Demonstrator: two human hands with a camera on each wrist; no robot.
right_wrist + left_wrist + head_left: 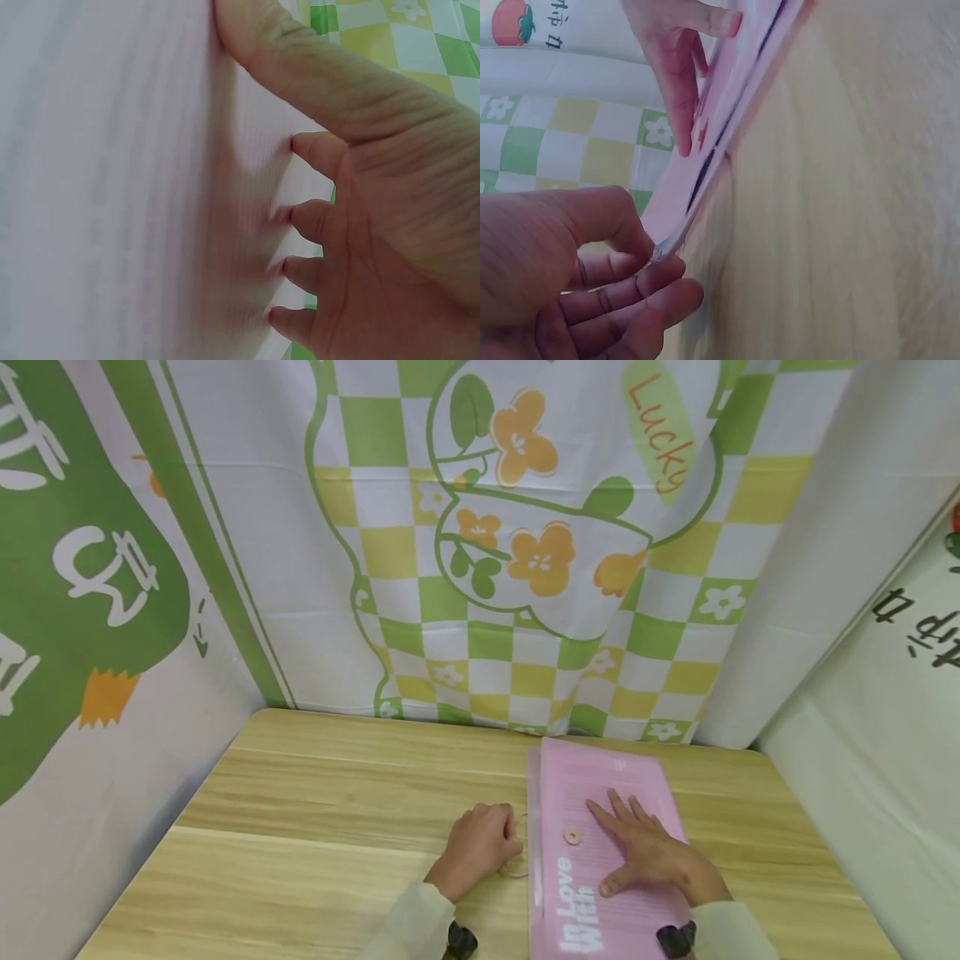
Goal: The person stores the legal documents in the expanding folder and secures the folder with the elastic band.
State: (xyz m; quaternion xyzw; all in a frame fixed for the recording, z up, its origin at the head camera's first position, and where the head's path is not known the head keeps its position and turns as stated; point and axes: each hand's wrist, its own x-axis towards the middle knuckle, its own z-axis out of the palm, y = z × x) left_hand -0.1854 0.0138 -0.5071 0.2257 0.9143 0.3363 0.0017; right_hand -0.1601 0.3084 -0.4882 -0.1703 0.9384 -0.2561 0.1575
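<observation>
A pink document folder [611,768] with white lettering lies on the wooden table, a round tan button [572,836] on its cover. My right hand [648,856] presses on the cover with fingers spread; in the right wrist view its fingertips [281,215] touch the ribbed surface. Just left of the folder, my left hand [480,847] has curled fingers and pinches a thin string [514,875] that loops out by the folder's left edge. In the left wrist view, thumb and index finger meet near the folder's edge [705,176]; the string's pinched part is hidden.
The wooden table [300,810] stretches left of the folder and a little to its right. A checked, flowered curtain [525,568] hangs at the table's back edge, with printed cloth [885,735] along the right side and more on the left.
</observation>
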